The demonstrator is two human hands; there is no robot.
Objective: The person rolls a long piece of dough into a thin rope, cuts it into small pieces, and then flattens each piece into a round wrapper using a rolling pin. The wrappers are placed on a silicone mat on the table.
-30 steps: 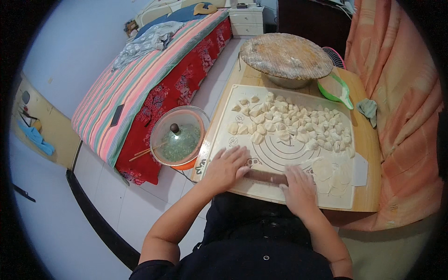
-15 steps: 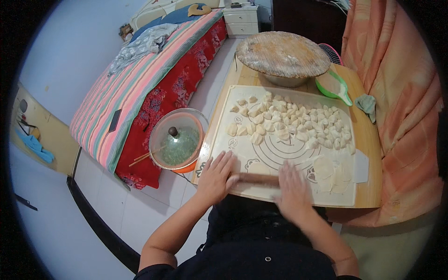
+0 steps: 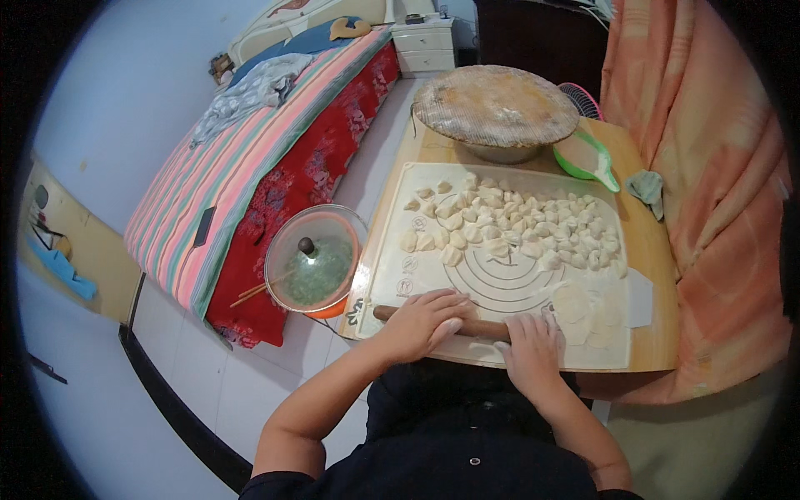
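Note:
A brown wooden rolling pin (image 3: 486,330) lies across the near edge of a white printed dough mat (image 3: 386,279). My left hand (image 3: 425,325) rests over its left part, fingers curled on top, with the pin's left end sticking out. On the right end sits my right hand (image 3: 535,348), its fingers over the wood. What lies under the pin and my left hand is hidden. Thin, flat dough wrappers (image 3: 590,310) overlap just beyond my right hand. Many small floury dough pieces (image 3: 521,218) cover the far half of the mat.
At the table's far side, a floury round woven tray (image 3: 496,104) covers a bowl. Beside it are a green scoop (image 3: 587,162) and a cloth (image 3: 647,192). A white scraper (image 3: 639,298) lies right. Left stands a lidded pot (image 3: 315,271); beyond is a bed (image 3: 225,175). A curtain (image 3: 700,208) hangs right.
My left hand has shifted right along the pin, uncovering the pin's left end. The right hand, blurred before, is now sharp on the right end. A pale dough round left of centre is now hidden.

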